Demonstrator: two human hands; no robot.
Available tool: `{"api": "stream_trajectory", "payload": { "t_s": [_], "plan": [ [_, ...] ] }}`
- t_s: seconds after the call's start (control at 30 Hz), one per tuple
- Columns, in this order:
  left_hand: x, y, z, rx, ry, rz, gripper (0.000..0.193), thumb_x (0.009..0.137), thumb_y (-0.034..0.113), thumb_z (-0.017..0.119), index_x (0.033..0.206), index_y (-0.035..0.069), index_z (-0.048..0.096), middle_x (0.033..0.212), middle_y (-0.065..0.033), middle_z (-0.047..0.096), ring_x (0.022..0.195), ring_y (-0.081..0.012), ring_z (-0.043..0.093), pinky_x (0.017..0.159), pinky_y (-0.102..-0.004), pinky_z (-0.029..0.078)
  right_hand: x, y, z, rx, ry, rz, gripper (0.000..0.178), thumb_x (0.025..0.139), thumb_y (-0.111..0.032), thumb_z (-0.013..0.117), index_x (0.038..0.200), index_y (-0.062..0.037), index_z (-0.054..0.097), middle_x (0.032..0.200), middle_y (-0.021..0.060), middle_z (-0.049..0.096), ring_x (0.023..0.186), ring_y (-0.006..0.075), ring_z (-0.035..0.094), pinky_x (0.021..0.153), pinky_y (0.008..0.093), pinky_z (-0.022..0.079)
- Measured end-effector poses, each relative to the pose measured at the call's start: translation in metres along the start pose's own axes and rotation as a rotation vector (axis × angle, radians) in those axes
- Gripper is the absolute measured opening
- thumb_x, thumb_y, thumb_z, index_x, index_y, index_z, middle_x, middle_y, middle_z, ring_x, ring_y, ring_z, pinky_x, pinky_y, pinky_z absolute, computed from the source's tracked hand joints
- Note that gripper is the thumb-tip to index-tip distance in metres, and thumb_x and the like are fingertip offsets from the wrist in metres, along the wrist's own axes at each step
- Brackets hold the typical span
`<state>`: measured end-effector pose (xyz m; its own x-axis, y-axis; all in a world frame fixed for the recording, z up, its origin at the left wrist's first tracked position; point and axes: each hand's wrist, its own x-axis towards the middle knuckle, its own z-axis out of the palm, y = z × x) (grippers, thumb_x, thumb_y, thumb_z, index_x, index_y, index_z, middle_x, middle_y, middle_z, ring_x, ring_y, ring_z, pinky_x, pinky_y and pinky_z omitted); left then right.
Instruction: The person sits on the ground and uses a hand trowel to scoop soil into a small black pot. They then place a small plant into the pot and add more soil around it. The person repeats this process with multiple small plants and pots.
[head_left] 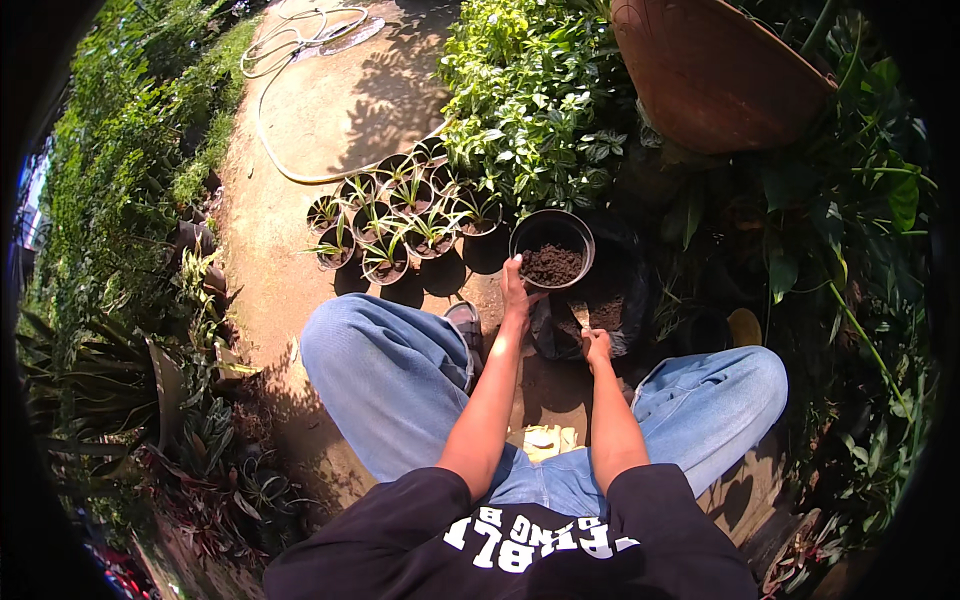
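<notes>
My left hand [514, 292] grips the near left side of a black plastic pot [552, 228], its thumb at the rim. Dark, crumbly soil [552, 265] lies inside the pot, which is tipped so its opening shows. Just below and to the right, my right hand [597, 345] is closed round the handle of a small trowel [581, 315]. The trowel's blade is partly lost in shadow over a black bag [641, 290] that holds loose soil [607, 313]. The pot hangs above the bag's far left part.
Several small black pots with spiky seedlings [408, 192] stand together ahead on the left. A pale hose [270, 150] curves along the path behind them. Leafy plants [535, 110] grow ahead, and a large brown planter [715, 75] stands far right. Yellowish material [549, 441] lies between my legs.
</notes>
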<state>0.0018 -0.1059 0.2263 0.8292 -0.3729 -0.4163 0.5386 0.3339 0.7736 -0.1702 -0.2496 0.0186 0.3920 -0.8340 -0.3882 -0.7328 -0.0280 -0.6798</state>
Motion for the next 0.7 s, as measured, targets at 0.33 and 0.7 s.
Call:
{"api": "stream_trajectory", "payload": {
  "t_s": [0.33,0.7],
  "plan": [
    [-0.006,0.015,-0.029,-0.097,0.060,0.033,0.063,0.088,0.058,0.051,0.130,0.012,0.046,0.125,-0.0111,0.055,0.107,-0.0265,0.062,0.080,-0.0426,0.056,-0.022,-0.038,-0.006,-0.048,0.064,0.077,0.033,0.088,-0.036,0.067,0.105,-0.0077,0.062,0.101,0.0179,0.068,0.099,0.0366,0.063,0.086,0.0455,0.047],
    [0.003,0.013,-0.053,-0.121,0.080,0.047,0.071,0.086,0.062,0.052,0.134,0.010,0.044,0.124,-0.0113,0.055,0.104,-0.0249,0.061,0.085,-0.0446,0.053,0.018,-0.060,0.007,-0.059,0.058,-0.168,0.034,0.088,-0.034,0.068,0.107,-0.0065,0.064,0.098,0.0180,0.069,0.095,0.0352,0.066,0.084,0.0445,0.049]
  ]
}}
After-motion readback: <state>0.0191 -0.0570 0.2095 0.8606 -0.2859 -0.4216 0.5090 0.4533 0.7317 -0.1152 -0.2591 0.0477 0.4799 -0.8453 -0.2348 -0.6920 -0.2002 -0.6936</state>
